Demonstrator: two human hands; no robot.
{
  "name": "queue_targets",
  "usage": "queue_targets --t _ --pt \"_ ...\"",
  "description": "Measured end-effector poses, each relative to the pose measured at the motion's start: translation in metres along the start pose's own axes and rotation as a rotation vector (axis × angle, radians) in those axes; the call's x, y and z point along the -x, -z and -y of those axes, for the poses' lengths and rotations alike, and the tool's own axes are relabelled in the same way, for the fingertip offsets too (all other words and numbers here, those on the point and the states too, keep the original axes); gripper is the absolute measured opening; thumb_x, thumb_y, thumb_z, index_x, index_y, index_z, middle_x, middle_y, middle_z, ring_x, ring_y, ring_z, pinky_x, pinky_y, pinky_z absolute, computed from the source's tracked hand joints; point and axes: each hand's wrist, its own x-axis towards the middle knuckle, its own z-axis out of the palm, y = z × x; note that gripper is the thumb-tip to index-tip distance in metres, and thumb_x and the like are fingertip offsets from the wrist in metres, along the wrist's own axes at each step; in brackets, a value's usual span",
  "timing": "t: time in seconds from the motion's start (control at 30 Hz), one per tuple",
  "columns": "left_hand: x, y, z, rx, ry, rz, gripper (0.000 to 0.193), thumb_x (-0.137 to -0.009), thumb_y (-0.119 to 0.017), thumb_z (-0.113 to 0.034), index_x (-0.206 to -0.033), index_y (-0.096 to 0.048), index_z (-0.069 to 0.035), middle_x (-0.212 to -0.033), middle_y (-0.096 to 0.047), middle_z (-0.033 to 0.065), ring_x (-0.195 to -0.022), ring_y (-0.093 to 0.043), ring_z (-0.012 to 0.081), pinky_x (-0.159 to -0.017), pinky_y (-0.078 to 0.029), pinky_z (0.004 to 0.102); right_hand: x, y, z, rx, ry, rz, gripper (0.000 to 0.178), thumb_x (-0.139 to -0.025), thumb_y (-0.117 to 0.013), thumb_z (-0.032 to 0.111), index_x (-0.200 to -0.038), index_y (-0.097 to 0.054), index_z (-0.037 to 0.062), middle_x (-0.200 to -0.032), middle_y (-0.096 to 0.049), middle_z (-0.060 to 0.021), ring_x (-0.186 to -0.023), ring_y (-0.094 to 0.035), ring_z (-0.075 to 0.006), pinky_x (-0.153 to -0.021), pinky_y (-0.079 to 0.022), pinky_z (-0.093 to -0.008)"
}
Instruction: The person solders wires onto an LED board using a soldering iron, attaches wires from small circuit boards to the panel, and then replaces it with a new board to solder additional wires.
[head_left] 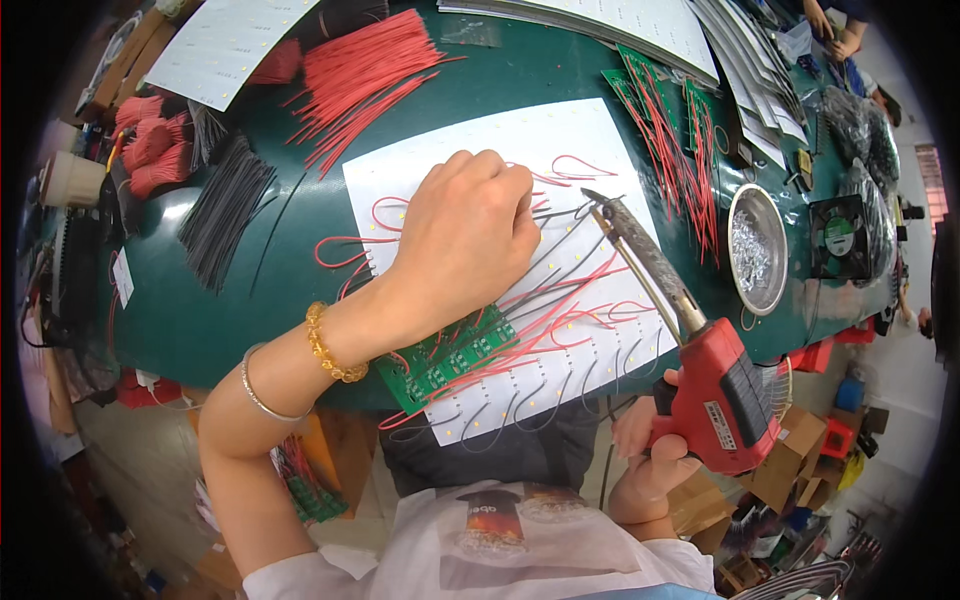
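Note:
A white panel (590, 385) lies on the green table before me, with red wire loops and short black wires along its rows. My left hand (470, 225) is closed over its middle, fingertips pinched on a thin black wire (558, 213); the fingertips are partly hidden. In my right hand (650, 450) is a red-handled soldering gun (715, 400). Its dark tip points up and left, close to the black wire beside my left fingers. Under my left wrist, a green circuit board (400, 385) with red and black wires overlaps the panel's near left edge.
Bundles of red wires (365, 65) and black wires (225, 210) lie at the left and back. More wired green boards (650, 110) and stacked white panels (620, 30) are at the back right. A metal bowl (757, 250) of small pieces stands right, near a black fan (838, 237).

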Motion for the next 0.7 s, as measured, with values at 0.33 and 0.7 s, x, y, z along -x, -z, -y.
queue_targets --t 0.33,0.7 --pt "0.006 0.029 -0.022 -0.161 -0.126 -0.074 0.006 -0.075 -0.062 -0.005 -0.075 -0.058 -0.001 -0.071 -0.055 0.0087 -0.068 -0.053 0.0247 -0.064 -0.041 0.0342 0.012 0.020 -0.004 -0.143 0.067 -0.067 0.075 -0.081 -0.054 0.053 -0.119 -0.033 -0.0082 -0.045 -0.038 -0.0013 -0.035 -0.037 -0.0109 -0.035 -0.033 -0.0237" --pt "0.034 0.034 -0.046 -0.191 -0.020 0.322 0.016 -0.071 -0.057 0.001 -0.087 -0.057 0.000 -0.076 -0.055 0.0129 -0.077 -0.054 0.0297 -0.068 -0.044 0.0379 0.017 0.036 -0.005 -0.199 0.097 0.016 0.069 -0.085 -0.052 0.048 -0.121 -0.032 -0.0067 -0.046 -0.040 -0.0009 -0.036 -0.038 -0.0109 -0.036 -0.035 -0.0244"
